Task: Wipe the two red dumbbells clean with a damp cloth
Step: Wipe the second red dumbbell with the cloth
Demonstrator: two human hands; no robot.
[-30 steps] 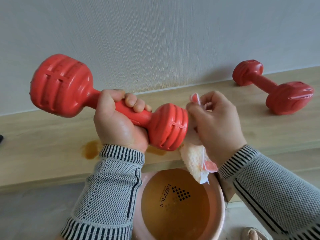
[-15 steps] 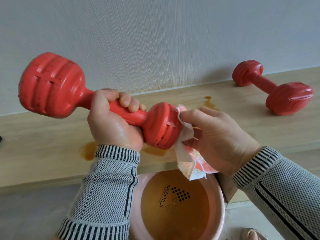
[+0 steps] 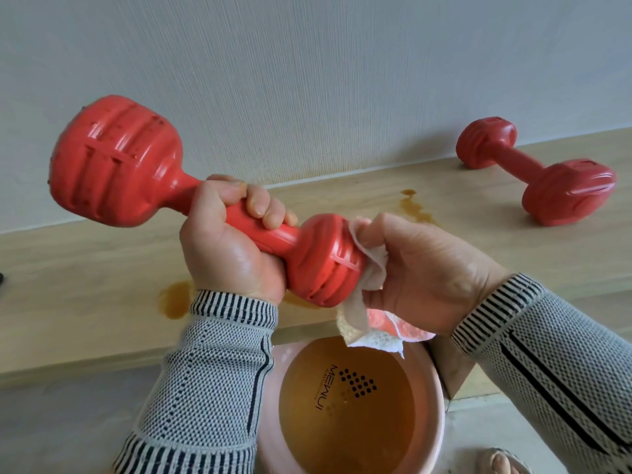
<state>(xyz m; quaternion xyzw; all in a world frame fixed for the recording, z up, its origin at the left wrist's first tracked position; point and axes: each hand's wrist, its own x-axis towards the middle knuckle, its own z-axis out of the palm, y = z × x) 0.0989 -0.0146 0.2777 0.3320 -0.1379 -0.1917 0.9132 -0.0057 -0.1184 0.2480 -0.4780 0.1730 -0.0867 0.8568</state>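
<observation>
Currently the left hand [image 3: 232, 254] has a full grip closed tight around the handle of the raised red dumbbell [image 3: 191, 206], fingers wrapped over the top and thumb side toward the camera; the dumbbell is tilted, its larger-looking head up at left and its other head down at right. Right hand [image 3: 431, 271] grip: fingers curled and clamped on a bunched damp cloth [image 3: 366, 299], white with a pink patch, which is pressed against the end face of the lower head. Loose cloth hangs below the hand, above a pink basin [image 3: 434, 398]. Basin holds brownish water; printed on its bottom, "MEWUI" reads beside a triangle of black dots; smaller print next to it is illegible. Second red dumbbell [image 3: 537, 172] lies on its side on the pale wood counter [image 3: 85, 268], well apart at right, one head near the textured wall [image 3: 307, 80]. Brown puddles [image 3: 174, 299] sit on the counter below the left wrist and beyond the right hand. Both sleeves are grey knit with striped cuffs.
</observation>
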